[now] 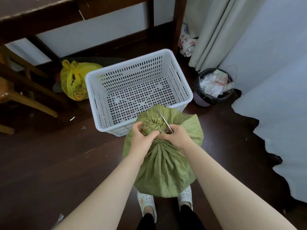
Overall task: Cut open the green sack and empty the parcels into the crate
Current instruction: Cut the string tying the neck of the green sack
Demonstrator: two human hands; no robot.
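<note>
- Green woven plastic sack (163, 170) is standing upright on the dark wooden floor (49, 155), between the person's two white perforated clogs (146, 201).
- Its neck is bunching into tight pleats, and a frayed tuft of green fibres (153, 124) is sticking up above the gather.
- The left hand (142, 138) is gripping the sack's neck just below the tuft, fingers curling round the bunched fabric.
- The right hand (178, 137) is holding a pair of metal scissors (163, 120), fingers closing over the handles, which are hidden.
- The thin blades are slanting up and away from the hand, lying against the right side of the tuft; whether they are parted cannot be told.
- The two hands are touching each other at the neck.
- A white rectangular plastic crate with perforated walls (126, 63) is sitting on the floor just beyond the sack; the sack's top is overlapping its near rim, and its dotted bottom is showing.
- A knotted yellow plastic bag (74, 80) is lying just left of the crate.
- A round bin with a black liner (214, 87), holding crumpled waste, is standing to the crate's right, near a pale curtain (216, 30).
- A dark wooden table (49, 10) is spanning the far side.
</note>
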